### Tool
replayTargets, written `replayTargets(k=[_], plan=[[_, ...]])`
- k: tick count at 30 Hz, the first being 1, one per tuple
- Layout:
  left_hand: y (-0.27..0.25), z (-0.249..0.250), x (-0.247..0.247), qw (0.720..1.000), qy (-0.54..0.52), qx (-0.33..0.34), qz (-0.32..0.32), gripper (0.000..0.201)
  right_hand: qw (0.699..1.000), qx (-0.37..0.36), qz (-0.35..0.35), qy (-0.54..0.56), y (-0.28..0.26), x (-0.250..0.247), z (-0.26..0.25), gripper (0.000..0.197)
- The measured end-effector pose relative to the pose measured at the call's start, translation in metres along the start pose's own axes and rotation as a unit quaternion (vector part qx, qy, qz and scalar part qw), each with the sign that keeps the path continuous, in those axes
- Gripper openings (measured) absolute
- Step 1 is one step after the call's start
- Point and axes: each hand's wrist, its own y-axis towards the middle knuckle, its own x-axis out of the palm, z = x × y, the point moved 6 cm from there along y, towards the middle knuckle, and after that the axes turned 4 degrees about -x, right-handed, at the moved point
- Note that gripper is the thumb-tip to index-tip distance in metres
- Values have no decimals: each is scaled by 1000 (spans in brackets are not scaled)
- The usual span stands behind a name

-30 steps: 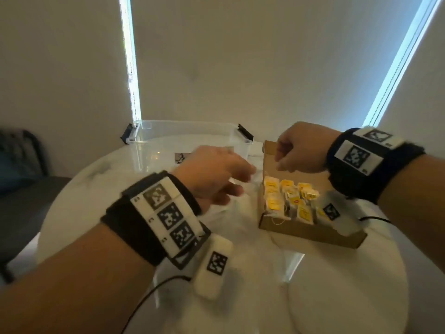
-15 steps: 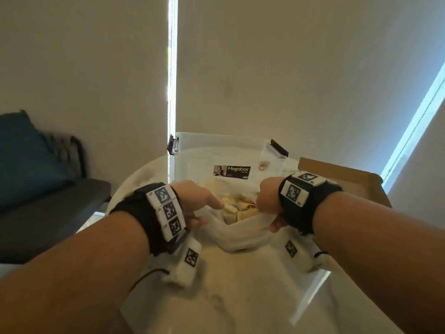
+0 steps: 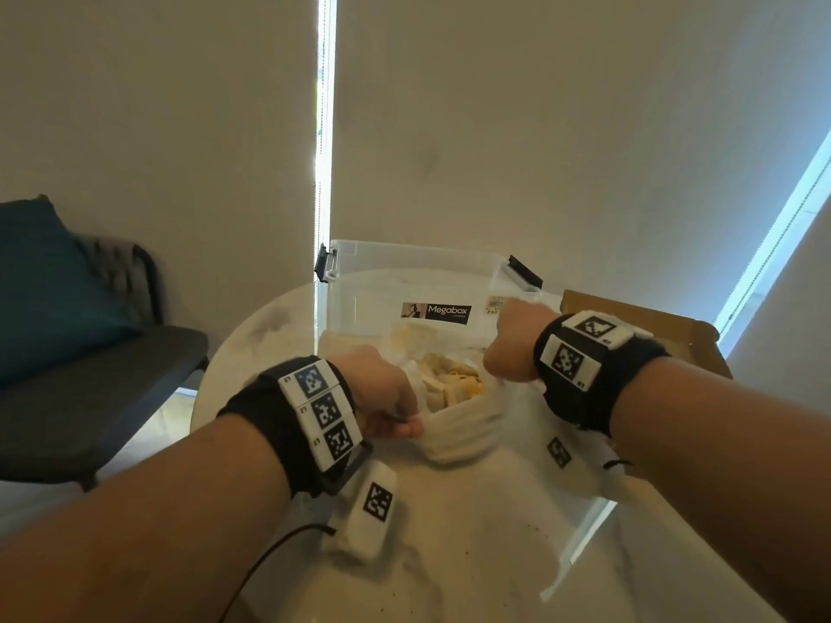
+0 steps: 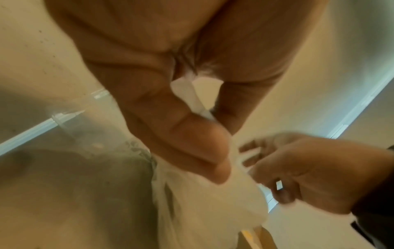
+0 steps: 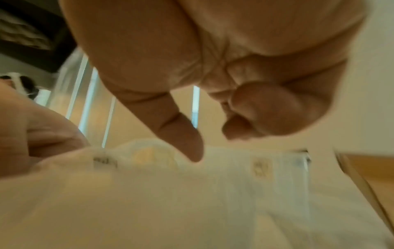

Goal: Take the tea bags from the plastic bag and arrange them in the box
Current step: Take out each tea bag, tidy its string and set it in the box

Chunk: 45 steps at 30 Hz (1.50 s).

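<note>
A: Both hands have shifted off the cardboard box and onto the plastic bag [image 3: 454, 436] since a second ago; half a second ago they were already at its mouth, and the left has since taken up the rim.

B: Grip, left?

A: Left hand [image 3: 382, 397] pinches the bag's near rim between thumb and fingers; the left wrist view shows film pulled taut out of that pinch. My reading: it holds the mouth open and anchors the bag, since loose film would collapse or slide.

B: Right?

A: Right hand [image 3: 510, 348] is above the bag's far side, fingers curled under. The right wrist view is blurred; it shows the thumb pointing down at the film with nothing visibly held. I read it as clenched on nothing, though with low confidence.

B: Tea bags?

A: Tea bags [image 3: 454, 382] lie heaped inside the bag's mouth, pale with yellow tags. The bag sits on the bench [image 3: 472, 555], just in front of the clear storage tub [image 3: 404, 285].

B: Box?

A: Cardboard box [image 3: 647, 317] is right of the bag, mostly hidden behind the right wrist; its contents are not visible now.

B: Step?

A: Judged: reaching in for the next tea bag.
</note>
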Motion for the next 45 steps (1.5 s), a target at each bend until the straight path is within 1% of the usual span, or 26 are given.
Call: replayTargets(k=[1, 2, 3, 5, 6, 7, 9, 10, 14, 19, 24, 28, 30, 32, 33, 34, 35, 36, 37, 38, 39, 40, 41, 42, 43, 45], plan=[[-1, 1, 1, 1000, -8, -3, -4, 16, 999, -24, 29, -19, 1, -9, -6, 28], [-1, 2, 2, 1000, -7, -1, -12, 17, 998, -49, 35, -21, 2, -13, -12, 32], [-2, 2, 2, 1000, -11, -3, -14, 18, 998, -67, 13, -6, 2, -11, -19, 33], [-1, 2, 4, 1000, -18, 0, -25, 23, 993, -80, -80, 35, -1, 8, -29, 41], [-1, 2, 4, 999, -22, 3, -24, 26, 989, -85, -117, 10, -1, 18, -33, 50], [-1, 2, 5, 999, -31, 9, -26, 29, 984, -96, -143, -38, 0, 28, -36, 61], [-1, 1, 6, 999, -29, 15, -33, 30, 971, -123, -159, -127, 6, 42, -41, 76], [-1, 1, 7, 999, -24, 13, -39, 30, 966, -132, -163, -152, 8, 47, -42, 78], [1, -2, 5, 999, -2, 8, -38, 26, 958, -161, -146, -187, 17, 54, -39, 63], [0, 1, 5, 998, -35, 11, -42, 30, 972, -166, -100, -131, 24, 55, -29, 43], [0, 2, 9, 999, -31, 2, -34, 26, 978, -157, -76, -114, 26, 56, -28, 33], [-3, 2, 6, 1000, 1, 5, 0, 20, 991, -124, -46, -17, 31, 42, -16, 12], [-6, 2, 3, 1000, 11, 3, 13, 19, 991, -116, -28, 53, 31, 31, -6, 10], [-11, 2, -1, 999, 30, -1, 28, 25, 980, -89, -31, 177, 30, 21, 6, 10], [-12, 4, -5, 998, 50, 9, 45, 37, 966, -70, -38, 246, 28, 18, 11, 11], [-14, 10, -10, 993, 82, 34, 77, 55, 950, -56, -39, 305, 26, 14, 15, 12], [-18, 18, -16, 983, 106, 78, 127, 68, 935, -47, -32, 349, 24, 10, 19, 11], [-24, 29, -23, 968, 106, 132, 184, 77, 922, -44, -22, 384, 22, 5, 23, 11], [-33, 37, -26, 958, 56, 178, 219, 73, 909, -44, -12, 414, 20, 0, 26, 11], [-38, 44, -25, 954, -25, 206, 215, 62, 897, -45, -5, 440, 18, -5, 28, 10], [-40, 46, -18, 960, -106, 193, 174, 53, 885, -46, 1, 463, 17, -10, 29, 9], [-39, 46, -4, 968, -173, 150, 107, 51, 874, -48, 6, 484, 16, -15, 30, 10], [-37, 44, 12, 968, -229, 97, 34, 56, 862, -50, 11, 504, 14, -21, 30, 12], [-36, 42, 27, 958, -279, 58, -26, 63, 851, -53, 17, 522, 12, -26, 29, 14], [-32, 41, 40, 943, -324, 33, -66, 69, 842, -59, 24, 536, 10, -31, 28, 16], [-21, 40, 56, 909, -403, 16, -105, 77, 834, -71, 33, 547, 6, -40, 26, 14]])
